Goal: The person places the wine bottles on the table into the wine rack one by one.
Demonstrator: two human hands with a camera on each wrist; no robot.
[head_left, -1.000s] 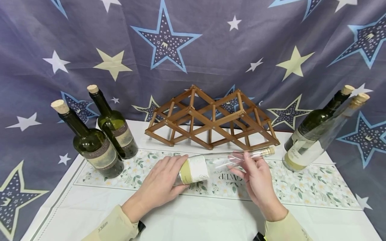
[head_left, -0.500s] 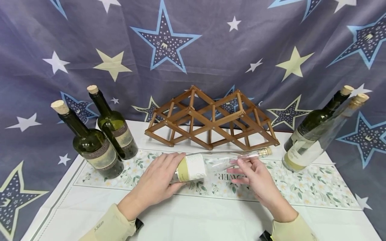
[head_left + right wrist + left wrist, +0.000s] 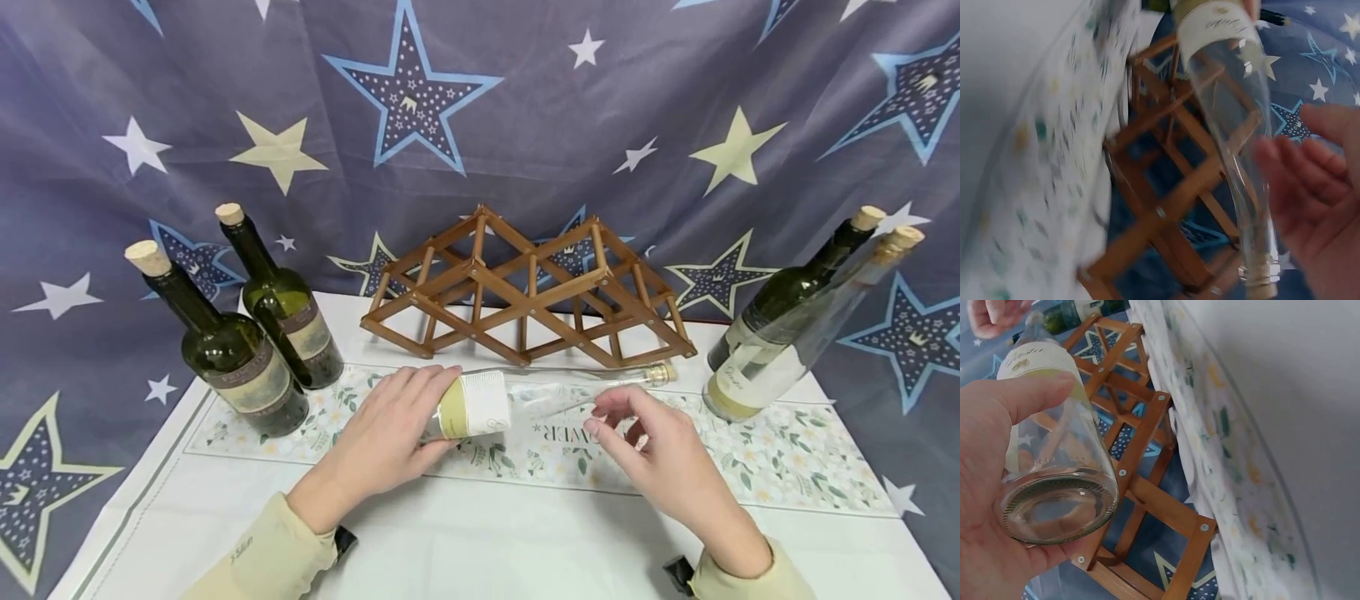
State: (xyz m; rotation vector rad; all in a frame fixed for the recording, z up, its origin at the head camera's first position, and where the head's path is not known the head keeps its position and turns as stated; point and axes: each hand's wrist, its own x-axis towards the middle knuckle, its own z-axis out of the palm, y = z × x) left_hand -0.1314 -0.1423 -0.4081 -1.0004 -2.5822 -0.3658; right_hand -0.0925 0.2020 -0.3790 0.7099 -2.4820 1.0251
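A clear glass bottle [image 3: 540,392] with a white and green label and a cork in its neck lies on its side, cork to the right, in front of the wooden wine rack [image 3: 525,312]. My left hand [image 3: 393,425] grips it round its base end; in the left wrist view the thumb lies over the label and the round glass bottom [image 3: 1060,509] faces the camera. Beside the neck, my right hand [image 3: 663,450] has loosely bent fingers and holds nothing. In the right wrist view those fingers [image 3: 1310,181] are next to the bottle's neck.
Two corked dark green bottles [image 3: 240,367] [image 3: 292,317] stand at the left. On the right stand another dark green bottle [image 3: 795,287] and a clear corked bottle [image 3: 780,358]. A floral runner [image 3: 795,450] crosses the white table [image 3: 510,533]; a star-patterned cloth [image 3: 540,125] hangs behind.
My right hand has let go of the bottle's neck and drawn back to the right and toward me. The left hand keeps its grip and has shifted slightly left.
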